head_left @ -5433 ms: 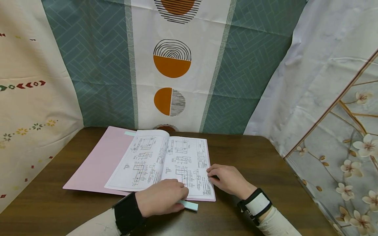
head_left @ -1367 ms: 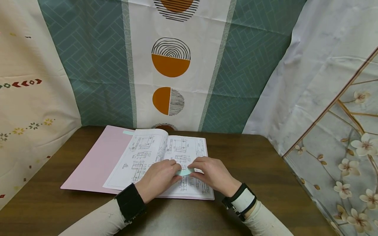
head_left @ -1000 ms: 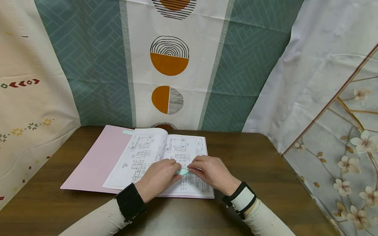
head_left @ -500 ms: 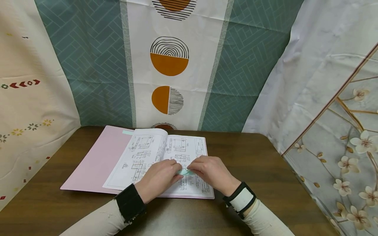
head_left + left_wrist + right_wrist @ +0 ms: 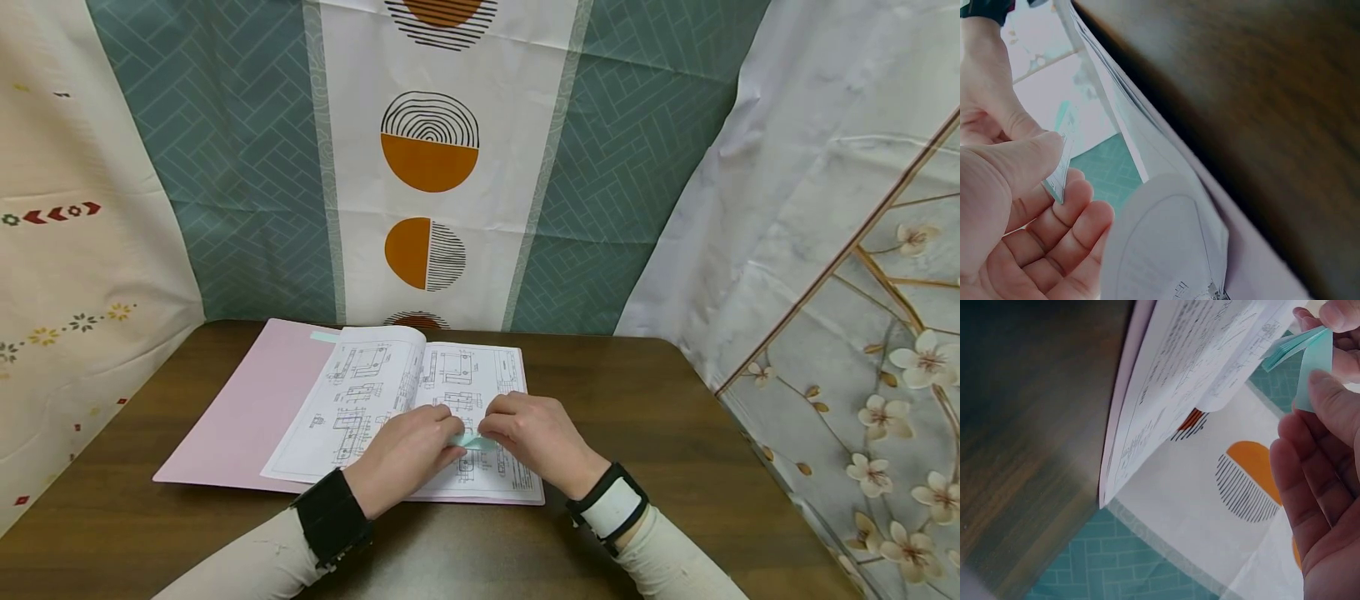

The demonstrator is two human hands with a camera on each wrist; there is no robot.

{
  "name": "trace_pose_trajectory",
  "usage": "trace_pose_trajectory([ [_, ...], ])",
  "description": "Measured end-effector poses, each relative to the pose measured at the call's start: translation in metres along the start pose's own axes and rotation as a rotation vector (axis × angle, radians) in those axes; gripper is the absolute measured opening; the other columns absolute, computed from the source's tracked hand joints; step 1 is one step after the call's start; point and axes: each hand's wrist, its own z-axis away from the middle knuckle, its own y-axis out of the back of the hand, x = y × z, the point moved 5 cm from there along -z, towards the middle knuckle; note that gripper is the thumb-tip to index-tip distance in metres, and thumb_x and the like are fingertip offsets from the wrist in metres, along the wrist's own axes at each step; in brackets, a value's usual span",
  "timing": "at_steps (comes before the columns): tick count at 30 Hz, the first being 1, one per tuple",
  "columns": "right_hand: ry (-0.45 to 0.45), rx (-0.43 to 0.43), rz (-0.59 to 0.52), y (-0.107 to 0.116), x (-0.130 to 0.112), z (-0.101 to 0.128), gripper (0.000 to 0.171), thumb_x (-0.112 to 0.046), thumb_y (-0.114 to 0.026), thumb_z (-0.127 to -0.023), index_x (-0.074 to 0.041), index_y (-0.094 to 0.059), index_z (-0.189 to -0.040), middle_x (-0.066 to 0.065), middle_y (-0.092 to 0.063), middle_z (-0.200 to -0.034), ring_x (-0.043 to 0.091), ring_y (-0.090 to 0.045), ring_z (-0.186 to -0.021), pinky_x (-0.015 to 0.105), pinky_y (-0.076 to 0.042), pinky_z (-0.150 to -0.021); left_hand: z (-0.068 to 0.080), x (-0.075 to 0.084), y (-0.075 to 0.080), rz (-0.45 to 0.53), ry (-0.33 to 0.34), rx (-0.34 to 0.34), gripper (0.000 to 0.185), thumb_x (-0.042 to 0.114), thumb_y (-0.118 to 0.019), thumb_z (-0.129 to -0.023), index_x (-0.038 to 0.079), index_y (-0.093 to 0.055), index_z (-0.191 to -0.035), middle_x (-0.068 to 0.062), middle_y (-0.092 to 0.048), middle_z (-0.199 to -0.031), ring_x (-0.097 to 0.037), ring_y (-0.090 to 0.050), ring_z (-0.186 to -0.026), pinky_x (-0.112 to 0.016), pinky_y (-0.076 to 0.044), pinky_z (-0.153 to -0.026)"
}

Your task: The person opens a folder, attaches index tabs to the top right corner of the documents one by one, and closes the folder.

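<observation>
Both hands are meeting right over the right-hand page. Left hand (image 5: 405, 457) has its thumb and fingers pinched on a little pad of pale green sticky notes (image 5: 471, 439), and you can see the pad edge tucked under the thumb in the left wrist view (image 5: 1059, 175). Right hand (image 5: 536, 437) is curled in too, with its fingertips (image 5: 1325, 387) pinching 1 green note that's peeling away from the pad (image 5: 1288, 347).

So the pad sits up off the paper, held between the 2 hands, just above the open booklet of technical drawings (image 5: 375, 392). Booklet lies flat on an open pink folder (image 5: 240, 412), which sticks out well to the left. All of that is on a dark wooden table (image 5: 660, 417). Black wrist strap on the left arm, black and white one on the right. Behind the table hang patterned cloths: teal herringbone with a white stripe of orange half circles (image 5: 429, 158), floral ones at the sides.
</observation>
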Motion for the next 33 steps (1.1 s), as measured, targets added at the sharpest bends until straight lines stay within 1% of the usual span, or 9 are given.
trace_pose_trajectory([
  [5,0.0,0.021,0.002,0.0008,-0.0002,-0.0004,0.025,-0.01,-0.098,-0.084,-0.022,-0.087,-0.103,-0.008,-0.075,-0.099,0.009,-0.068,-0.088,0.026,-0.061,-0.08,0.0001,0.0008,-0.0007,-0.003,-0.006,0.002,0.025,0.03,-0.092,-0.093,0.012,-0.077,-0.101,0.004,-0.065,-0.089,-0.012,-0.058,-0.079,-0.028,-0.052,-0.069],
  [10,-0.005,0.034,-0.006,0.0018,0.0001,-0.0003,0.021,-0.01,-0.097,-0.086,-0.022,-0.086,-0.1,-0.008,-0.073,-0.096,0.009,-0.065,-0.084,0.025,-0.059,-0.076,0.0004,0.0024,-0.0011,-0.011,-0.023,0.007,0.025,0.03,-0.093,-0.092,0.013,-0.076,-0.098,0.004,-0.067,-0.091,-0.013,-0.063,-0.08,-0.029,-0.055,-0.07],
  [16,-0.019,0.025,-0.005,0.0026,0.0009,-0.0005,0.021,-0.01,-0.096,-0.087,-0.022,-0.085,-0.1,-0.009,-0.073,-0.096,0.009,-0.065,-0.084,0.026,-0.059,-0.075,0.0006,0.0042,-0.0017,-0.004,-0.03,0.009,0.025,0.029,-0.095,-0.09,0.014,-0.076,-0.095,0.004,-0.07,-0.091,-0.013,-0.067,-0.081,-0.03,-0.056,-0.07],
  [23,-0.049,0.025,-0.016,0.0034,0.0022,-0.0009,0.024,-0.009,-0.098,-0.084,-0.022,-0.086,-0.1,-0.009,-0.075,-0.096,0.009,-0.066,-0.086,0.027,-0.06,-0.076,0.0006,0.0059,-0.0029,-0.025,-0.026,-0.021,0.027,0.031,-0.096,-0.089,0.015,-0.075,-0.096,0.005,-0.069,-0.09,-0.012,-0.065,-0.079,-0.029,-0.055,-0.07],
  [27,-0.07,0.022,-0.021,0.0034,0.0033,-0.0013,0.026,-0.009,-0.099,-0.083,-0.022,-0.087,-0.101,-0.008,-0.076,-0.098,0.01,-0.068,-0.087,0.027,-0.061,-0.079,0.0011,0.0061,-0.0024,-0.023,-0.028,-0.012,0.028,0.03,-0.097,-0.087,0.015,-0.075,-0.095,0.005,-0.069,-0.089,-0.012,-0.065,-0.079,-0.03,-0.056,-0.069],
  [33,-0.108,0.011,-0.023,0.0018,0.006,-0.0005,0.026,-0.01,-0.099,-0.083,-0.02,-0.086,-0.103,-0.007,-0.077,-0.1,0.011,-0.069,-0.089,0.028,-0.062,-0.083,0.0008,0.0054,-0.0023,-0.009,0.005,-0.008,0.027,0.029,-0.096,-0.088,0.013,-0.078,-0.101,0.003,-0.073,-0.095,-0.014,-0.069,-0.084,-0.03,-0.058,-0.072],
])
